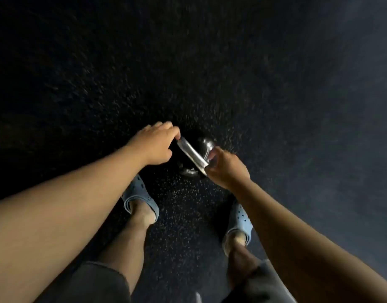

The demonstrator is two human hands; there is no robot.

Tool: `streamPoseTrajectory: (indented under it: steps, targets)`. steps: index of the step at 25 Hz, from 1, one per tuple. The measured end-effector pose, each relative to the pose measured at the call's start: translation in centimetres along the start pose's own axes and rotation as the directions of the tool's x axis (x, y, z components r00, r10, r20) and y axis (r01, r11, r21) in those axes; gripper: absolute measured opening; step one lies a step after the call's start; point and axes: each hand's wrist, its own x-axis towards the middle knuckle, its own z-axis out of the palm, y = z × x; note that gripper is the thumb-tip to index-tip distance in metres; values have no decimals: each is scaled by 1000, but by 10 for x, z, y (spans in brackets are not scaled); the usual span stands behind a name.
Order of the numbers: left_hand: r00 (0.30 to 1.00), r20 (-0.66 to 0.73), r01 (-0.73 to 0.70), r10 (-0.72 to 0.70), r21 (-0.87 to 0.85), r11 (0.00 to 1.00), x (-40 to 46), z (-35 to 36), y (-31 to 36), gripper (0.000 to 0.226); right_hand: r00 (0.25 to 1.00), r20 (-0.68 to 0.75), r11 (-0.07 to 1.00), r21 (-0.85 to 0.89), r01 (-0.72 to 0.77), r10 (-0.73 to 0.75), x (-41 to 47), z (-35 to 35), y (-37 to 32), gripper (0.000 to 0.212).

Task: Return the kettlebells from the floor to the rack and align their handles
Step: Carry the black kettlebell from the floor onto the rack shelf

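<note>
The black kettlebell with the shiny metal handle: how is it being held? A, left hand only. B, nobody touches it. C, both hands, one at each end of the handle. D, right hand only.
C: the left hand and right hand each grip one end of the black kettlebell's shiny metal handle.

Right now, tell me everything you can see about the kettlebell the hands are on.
The kettlebell is black and glossy, with a round body and a silvery, metal-looking handle running diagonally across its top. It sits low over the dark speckled floor, just ahead of the person's feet; whether it rests there or is lifted cannot be told. The left hand grips the handle's far-left end and the right hand its near-right end. Much of the body is lost in shadow.
</note>
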Motion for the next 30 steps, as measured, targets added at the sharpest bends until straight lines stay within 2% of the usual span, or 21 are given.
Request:
streamPoseTrajectory:
  steps: [4, 7, 10, 12, 14, 16, 21, 23, 26, 30]
  targets:
    - [990, 94, -108, 102, 61, 992, 63, 56, -30, 56, 995, 84, 985, -165, -42, 56, 54, 61, 14, 46]
    - [959, 117, -265, 260, 37, 963, 94, 77, -39, 24, 991, 85, 993, -65, -99, 104, 68, 76, 16, 24]
    - [920, 201, -331, 337, -67, 941, 103, 69, -42, 30, 985, 127, 993, -39, -114, 118, 68, 60, 8, 21]
    - [940, 192, -244, 280, -193, 950, 95, 56, -52, 28, 992, 109, 994, -92, -55, 65, 70, 38, -8, 21]
    - [977, 148, -96, 156, -346, 933, 78, 40, -66, 24, 996, 83, 988, -150, 28, -16, 77, 10, -32, 22]
    - [991, 100, -34, 85, -424, 905, 58, 17, -77, 24, 993, 95, 974, -208, 94, -76, 84, -19, -66, 21]
    - [996, -73, 0, -45, -517, 856, 13, -59, -134, 24, 960, 138, 881, -383, 278, -243, 105, -71, -183, 22]
    - [984, -150, 0, -96, -538, 843, -1, -97, -172, 21, 938, 112, 836, -427, 345, -329, 117, -87, -242, 24]
    - [963, -226, 0, -145, -539, 842, -23, -159, -232, 24, 902, 88, 788, -456, 413, -422, 134, -108, -332, 18]
    - [915, -292, 99, -278, -506, 857, -60, -239, -326, 25, 829, 135, 699, -475, 535, -543, 162, -130, -464, 17]
